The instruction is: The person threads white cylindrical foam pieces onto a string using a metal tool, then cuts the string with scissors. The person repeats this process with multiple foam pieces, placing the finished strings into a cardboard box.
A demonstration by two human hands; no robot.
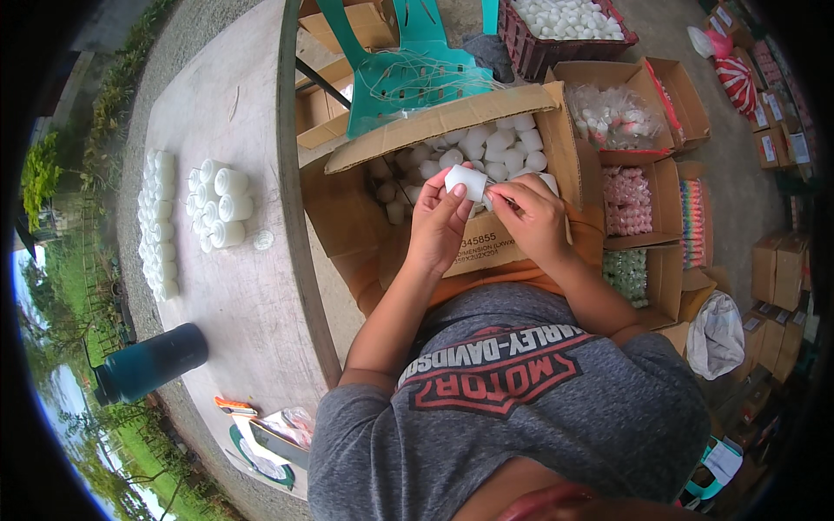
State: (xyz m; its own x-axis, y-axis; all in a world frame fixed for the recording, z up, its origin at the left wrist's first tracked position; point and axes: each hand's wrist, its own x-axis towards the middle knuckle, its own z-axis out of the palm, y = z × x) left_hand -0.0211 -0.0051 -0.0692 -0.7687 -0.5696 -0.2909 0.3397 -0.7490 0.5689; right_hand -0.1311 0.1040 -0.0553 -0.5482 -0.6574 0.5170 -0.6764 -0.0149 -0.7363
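Observation:
A short white candle (466,180) sits between the thumb and fingers of my left hand (437,219), which is closed around it. My right hand (532,214) is at the candle's right end with thumb and forefinger pinched together; what they pinch, perhaps the wick, is too small to make out. Both hands are over an open cardboard box (565,130) in front of me. Many loose white candles (508,154) fill that box, some hidden beneath my hands and the flap.
On the table (261,130) at left stand rows of white candles (158,226), a second candle group (228,208) and a dark blue bottle (161,358). An orange cutter (234,405) lies nearer. A green chair (426,78) is beyond; boxes of coloured goods (627,200) are at right.

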